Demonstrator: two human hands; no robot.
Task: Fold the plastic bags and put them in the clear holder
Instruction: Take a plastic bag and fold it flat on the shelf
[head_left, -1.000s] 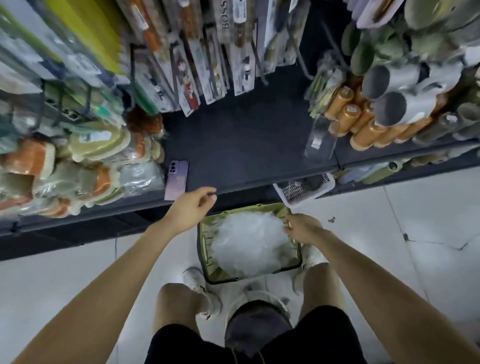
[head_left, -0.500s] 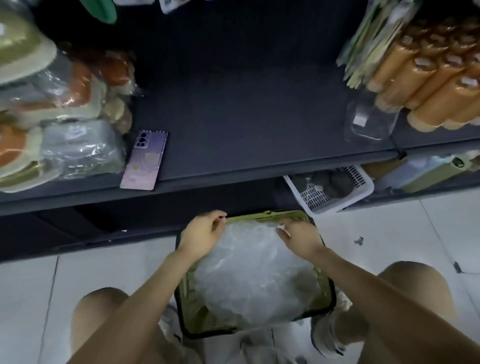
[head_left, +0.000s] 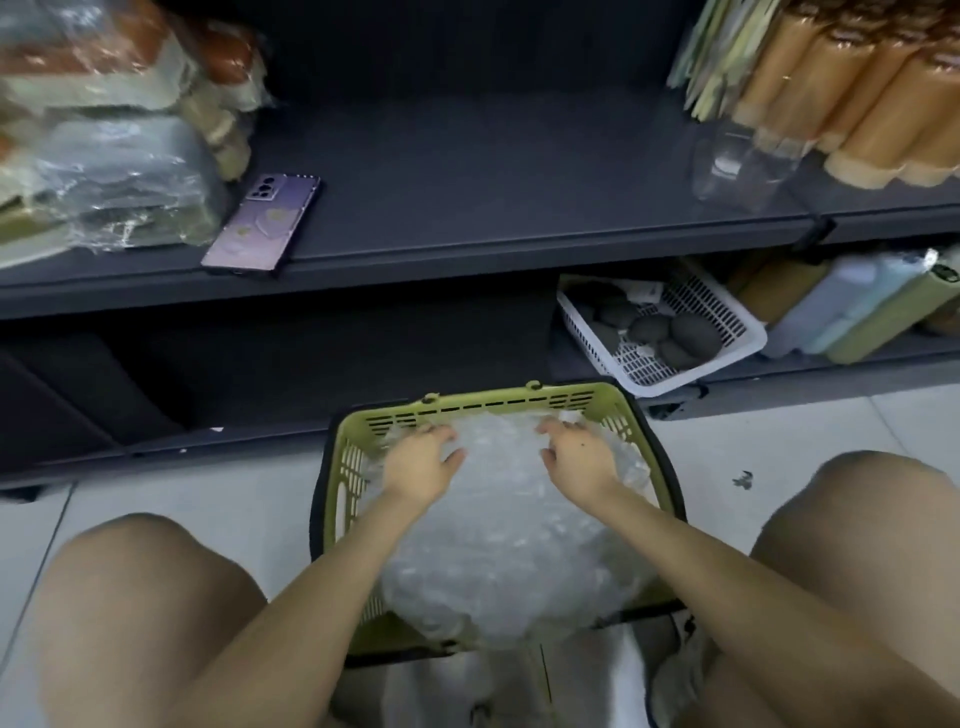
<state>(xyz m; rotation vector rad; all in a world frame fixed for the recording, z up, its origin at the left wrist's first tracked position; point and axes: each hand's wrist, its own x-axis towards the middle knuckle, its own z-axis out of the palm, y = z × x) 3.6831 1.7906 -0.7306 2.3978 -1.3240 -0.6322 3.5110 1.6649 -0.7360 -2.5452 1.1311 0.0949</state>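
Both hands have slid from the far rim down onto the heap. The left hand (head_left: 423, 462) lies palm down on the crumpled clear plastic bags (head_left: 509, 551), fingers loosely spread. The right hand (head_left: 576, 457) rests beside it with bent fingers; I cannot tell whether it pinches the film. The bags fill the olive-green slotted plastic basket (head_left: 483, 401) on the tiled floor at centre frame, between bare knees, the heap's long axis running from the far rim toward the person. The clear plastic holder (head_left: 737, 166) stands at upper right on the dark shelf (head_left: 467, 171), beside orange bottles (head_left: 857, 104). A purple phone (head_left: 262, 223) lies at the shelf's left edge.
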